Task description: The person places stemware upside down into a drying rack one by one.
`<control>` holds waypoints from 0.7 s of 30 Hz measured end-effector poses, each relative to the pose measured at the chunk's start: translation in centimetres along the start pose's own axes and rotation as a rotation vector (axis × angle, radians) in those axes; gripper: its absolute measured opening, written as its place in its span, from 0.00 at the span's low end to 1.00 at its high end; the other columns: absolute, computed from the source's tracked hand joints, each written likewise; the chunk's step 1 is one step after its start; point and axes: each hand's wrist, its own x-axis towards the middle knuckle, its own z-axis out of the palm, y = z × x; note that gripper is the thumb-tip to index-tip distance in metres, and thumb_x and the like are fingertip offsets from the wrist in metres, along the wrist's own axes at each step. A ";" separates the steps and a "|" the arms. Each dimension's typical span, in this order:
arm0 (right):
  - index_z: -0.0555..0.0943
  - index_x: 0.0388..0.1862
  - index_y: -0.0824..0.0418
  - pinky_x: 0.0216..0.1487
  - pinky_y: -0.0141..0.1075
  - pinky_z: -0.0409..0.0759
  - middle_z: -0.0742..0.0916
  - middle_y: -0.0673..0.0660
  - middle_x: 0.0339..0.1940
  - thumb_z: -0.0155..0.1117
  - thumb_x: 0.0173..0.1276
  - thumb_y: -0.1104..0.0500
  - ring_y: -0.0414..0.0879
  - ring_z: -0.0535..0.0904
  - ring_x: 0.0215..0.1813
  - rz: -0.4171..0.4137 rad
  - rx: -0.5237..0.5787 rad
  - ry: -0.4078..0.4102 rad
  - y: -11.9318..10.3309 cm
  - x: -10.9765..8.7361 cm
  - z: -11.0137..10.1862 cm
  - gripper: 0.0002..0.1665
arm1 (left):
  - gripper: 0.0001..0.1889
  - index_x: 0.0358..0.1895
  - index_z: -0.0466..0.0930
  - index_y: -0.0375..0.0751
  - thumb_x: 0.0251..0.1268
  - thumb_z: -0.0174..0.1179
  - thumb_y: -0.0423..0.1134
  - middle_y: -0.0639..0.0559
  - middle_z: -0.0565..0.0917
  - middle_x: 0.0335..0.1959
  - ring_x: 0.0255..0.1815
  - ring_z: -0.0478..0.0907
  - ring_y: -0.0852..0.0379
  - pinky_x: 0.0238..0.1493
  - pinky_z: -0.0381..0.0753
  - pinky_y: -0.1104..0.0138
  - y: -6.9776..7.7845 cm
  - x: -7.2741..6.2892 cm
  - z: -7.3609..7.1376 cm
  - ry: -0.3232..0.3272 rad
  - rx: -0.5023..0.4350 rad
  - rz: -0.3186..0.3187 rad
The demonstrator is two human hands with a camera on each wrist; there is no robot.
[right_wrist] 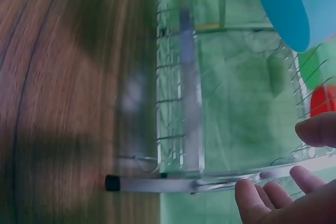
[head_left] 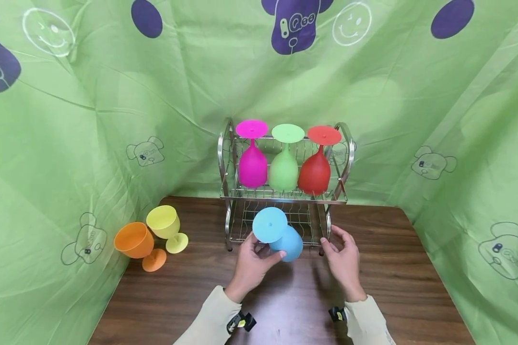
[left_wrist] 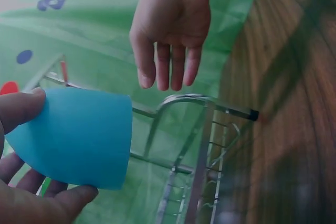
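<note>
In the head view my left hand (head_left: pixel 251 267) grips a blue wine goblet (head_left: pixel 290 243) by its bowl, tilted with its foot turned up. It is in front of the lower tier of a two-tier metal dish rack (head_left: pixel 282 199). The left wrist view shows thumb and fingers around the blue bowl (left_wrist: pixel 86 137). My right hand (head_left: pixel 344 261) is beside the rack's right front leg, fingers extended and holding nothing; whether they touch the metal I cannot tell. Magenta (head_left: pixel 253 167), light green (head_left: pixel 284 171) and red (head_left: pixel 315 173) goblets stand upside down on the upper tier.
Upright on the table's left side are a yellow goblet (head_left: pixel 163 222) and an orange goblet (head_left: pixel 134 240), close together. Green printed cloth (head_left: pixel 190 96) hangs around the back and sides of the brown wooden table (head_left: pixel 393 278).
</note>
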 end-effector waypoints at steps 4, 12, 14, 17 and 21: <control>0.79 0.68 0.67 0.51 0.14 0.79 0.81 0.67 0.66 0.71 0.71 0.66 0.62 0.81 0.68 0.020 0.012 0.002 0.8 0.9 0.2 0.28 | 0.40 0.72 0.74 0.41 0.54 0.79 0.28 0.41 0.80 0.67 0.70 0.79 0.44 0.69 0.82 0.60 -1.2 0.8 0.7 0.000 -0.014 -0.003; 0.82 0.67 0.61 0.50 0.17 0.75 0.86 0.63 0.62 0.72 0.71 0.61 0.58 0.84 0.65 0.009 -0.130 0.037 1.4 1.8 0.4 0.26 | 0.41 0.73 0.73 0.42 0.54 0.79 0.26 0.41 0.77 0.70 0.72 0.75 0.38 0.68 0.83 0.56 -4.1 2.4 1.7 0.030 -0.058 -0.019; 0.82 0.67 0.61 0.48 0.18 0.74 0.87 0.62 0.61 0.72 0.71 0.61 0.57 0.85 0.62 0.008 -0.149 0.043 1.6 2.0 0.3 0.26 | 0.40 0.72 0.74 0.41 0.54 0.79 0.26 0.41 0.77 0.70 0.72 0.74 0.37 0.68 0.83 0.55 -4.7 2.8 1.9 0.045 -0.052 -0.024; 0.82 0.66 0.61 0.47 0.14 0.76 0.87 0.62 0.60 0.72 0.71 0.62 0.55 0.85 0.59 0.010 -0.150 0.046 2.0 2.4 0.3 0.25 | 0.39 0.72 0.74 0.40 0.54 0.79 0.27 0.40 0.77 0.70 0.73 0.74 0.36 0.68 0.82 0.53 -5.5 3.5 2.1 0.060 -0.029 -0.027; 0.84 0.65 0.61 0.45 0.12 0.77 0.88 0.62 0.58 0.72 0.71 0.63 0.55 0.86 0.56 0.012 -0.157 0.064 2.5 2.8 0.2 0.24 | 0.37 0.71 0.74 0.36 0.55 0.79 0.30 0.37 0.78 0.69 0.72 0.74 0.34 0.70 0.80 0.48 -6.2 4.7 2.4 0.061 0.015 -0.018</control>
